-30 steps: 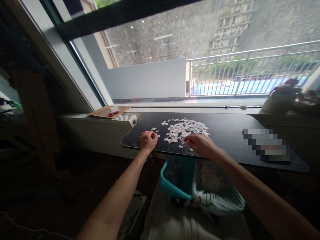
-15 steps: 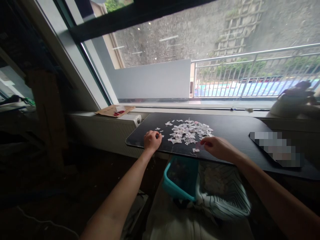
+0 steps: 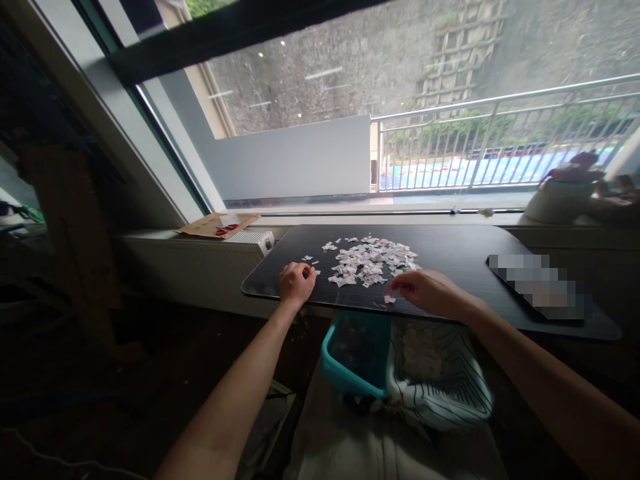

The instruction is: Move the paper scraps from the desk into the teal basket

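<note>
A heap of small white and pink paper scraps (image 3: 371,259) lies on a black tabletop (image 3: 450,253). My left hand (image 3: 296,281) rests curled in a loose fist near the table's front left edge, beside a few stray scraps. My right hand (image 3: 425,292) sits at the front edge, right of the heap, its fingertips pinched on a small pale paper scrap (image 3: 391,293). Below the edge a teal bin (image 3: 350,353) hangs in my lap, with a striped cloth bag (image 3: 440,380) beside it that holds more scraps.
A blurred flat object (image 3: 537,285) lies on the table's right end. A cardboard sheet with red scissors (image 3: 220,225) sits on the sill to the left, by a white radiator (image 3: 250,237). A pale pot (image 3: 560,200) stands at the far right. The window runs behind.
My right hand has drawn back from the heap toward the front edge with a scrap pinched in its fingers. My left hand has stayed put.
</note>
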`<state>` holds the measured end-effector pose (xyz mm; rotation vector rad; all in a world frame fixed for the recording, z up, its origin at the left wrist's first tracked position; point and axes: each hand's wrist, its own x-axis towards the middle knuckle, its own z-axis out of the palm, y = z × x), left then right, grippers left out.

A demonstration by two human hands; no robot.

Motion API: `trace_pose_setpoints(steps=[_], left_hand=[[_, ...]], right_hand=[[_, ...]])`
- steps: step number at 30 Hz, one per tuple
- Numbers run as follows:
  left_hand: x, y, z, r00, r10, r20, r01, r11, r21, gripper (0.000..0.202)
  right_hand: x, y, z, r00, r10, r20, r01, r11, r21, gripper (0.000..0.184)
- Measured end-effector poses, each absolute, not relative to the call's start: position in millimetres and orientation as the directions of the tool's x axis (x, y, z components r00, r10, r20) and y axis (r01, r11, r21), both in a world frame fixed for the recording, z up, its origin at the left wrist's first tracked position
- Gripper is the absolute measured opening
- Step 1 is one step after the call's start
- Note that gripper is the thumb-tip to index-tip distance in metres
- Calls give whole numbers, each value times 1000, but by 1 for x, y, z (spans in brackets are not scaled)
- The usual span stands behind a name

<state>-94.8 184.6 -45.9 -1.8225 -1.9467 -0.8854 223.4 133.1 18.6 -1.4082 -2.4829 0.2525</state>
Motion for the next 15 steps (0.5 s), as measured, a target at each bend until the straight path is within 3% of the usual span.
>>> trace_pose_setpoints(steps=[6,15], left_hand=[[-94,186,-47,-136,774,618,975,-6,222,18],[-94,186,-46,-130,779,613,975,-11,220,18]], right_hand=[[264,118,26,-410,906,107,867,423,-264,28],[285,111,15,-470,874,124,802,482,-352,28]])
